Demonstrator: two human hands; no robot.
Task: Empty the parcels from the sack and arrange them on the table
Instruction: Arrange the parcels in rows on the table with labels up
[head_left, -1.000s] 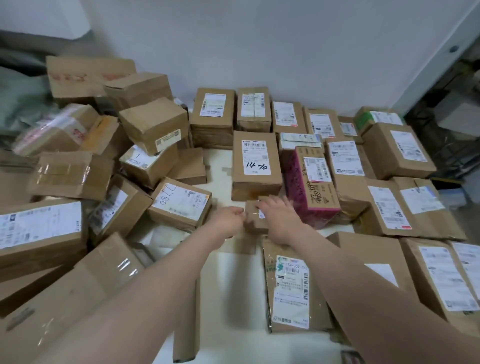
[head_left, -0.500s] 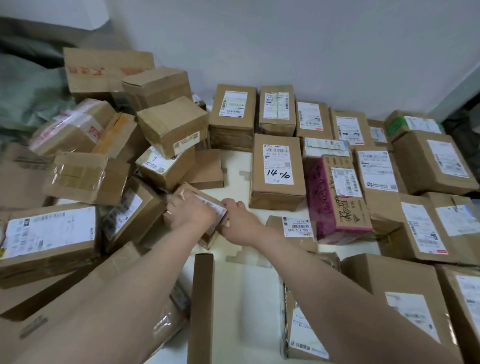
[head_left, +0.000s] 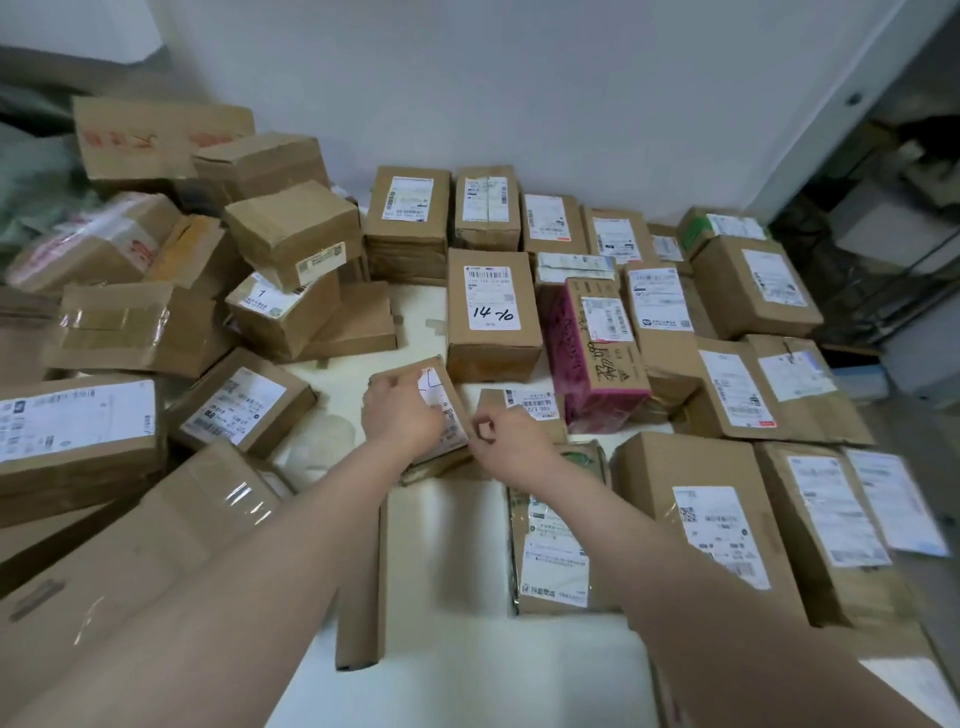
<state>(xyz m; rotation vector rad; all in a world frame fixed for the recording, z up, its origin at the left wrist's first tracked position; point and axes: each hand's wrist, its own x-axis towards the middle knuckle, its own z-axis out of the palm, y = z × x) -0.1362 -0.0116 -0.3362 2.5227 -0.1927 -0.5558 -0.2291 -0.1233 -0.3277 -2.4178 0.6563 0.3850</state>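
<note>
White table, parcel in left hand

On the tabletop a heap of boxes fills the left with the sack at its far edge, rows of labelled boxes line the wall and the right side — and between them, before the box marked "14-10", a small parcel sits in the left hand, a long narrow box nearer.

Parcels — matt brown cardboard, white paper labels; glossy clear tape on some; table — smooth white.
</note>
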